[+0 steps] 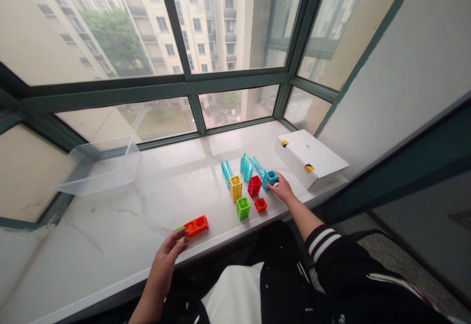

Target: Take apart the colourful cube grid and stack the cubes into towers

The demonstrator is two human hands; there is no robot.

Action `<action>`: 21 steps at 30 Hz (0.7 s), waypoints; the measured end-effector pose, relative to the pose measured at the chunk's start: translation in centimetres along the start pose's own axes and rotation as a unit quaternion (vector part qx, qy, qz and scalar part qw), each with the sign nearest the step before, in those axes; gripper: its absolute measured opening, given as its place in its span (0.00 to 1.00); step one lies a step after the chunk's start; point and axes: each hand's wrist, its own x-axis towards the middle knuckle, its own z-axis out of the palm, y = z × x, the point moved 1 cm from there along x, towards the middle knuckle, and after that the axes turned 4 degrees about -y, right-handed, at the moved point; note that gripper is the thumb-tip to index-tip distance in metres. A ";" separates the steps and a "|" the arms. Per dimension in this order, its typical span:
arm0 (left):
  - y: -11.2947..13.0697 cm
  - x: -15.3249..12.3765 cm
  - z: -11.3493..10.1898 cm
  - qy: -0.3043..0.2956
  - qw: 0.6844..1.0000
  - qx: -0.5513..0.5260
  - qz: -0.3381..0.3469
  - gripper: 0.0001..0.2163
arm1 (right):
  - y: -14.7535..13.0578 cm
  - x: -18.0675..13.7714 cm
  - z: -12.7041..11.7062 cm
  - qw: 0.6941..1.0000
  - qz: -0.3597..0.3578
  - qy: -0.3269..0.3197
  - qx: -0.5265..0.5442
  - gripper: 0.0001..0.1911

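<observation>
White marble forms the deep window sill [154, 216] seen from the head camera, and the toy pieces gather near its front edge, apparently so both hands can reach them. The right hand [281, 190] is bent forward with its fingertips [275, 179] pressed on a teal hollow cube [271, 178], seemingly grasping it, at the right end of the cluster. Around it stand a yellow stacked tower [235, 188], a red cube [254, 186], a green cube [243, 208] and a small orange cube [260, 205], with curved teal track pieces [247, 167] just behind. The left hand [167, 258] lies by the front edge, its fingers curled at the green end of an orange double block [196, 226]; whether they grip it, I cannot tell. A clear plastic bin [99, 167] stands toward the left end, and a white box [311, 160] sits back in the right corner, likely set out of the way of the pieces.
</observation>
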 end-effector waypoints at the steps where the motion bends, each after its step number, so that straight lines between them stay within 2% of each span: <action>1: 0.0 0.0 0.0 0.000 1.000 -0.004 -0.001 0.31 | 0.0 0.0 0.0 1.000 0.001 0.001 0.000 0.39; 10: -0.7 -0.1 -0.9 0.007 0.999 -0.041 -0.026 0.32 | -0.3 -0.2 0.1 1.000 0.005 0.010 0.000 0.39; 13: -0.8 -0.1 -1.1 0.010 0.999 -0.038 -0.028 0.33 | -0.4 -0.3 0.0 1.000 0.013 0.007 -0.003 0.42; 18: -0.7 -0.2 -1.2 0.017 1.000 0.015 0.006 0.33 | 0.2 -1.1 -0.1 0.999 0.039 0.011 0.026 0.52; 21: -1.1 0.0 -1.3 0.029 0.996 0.074 0.037 0.32 | 1.4 -2.8 -0.3 0.995 0.084 0.006 0.047 0.51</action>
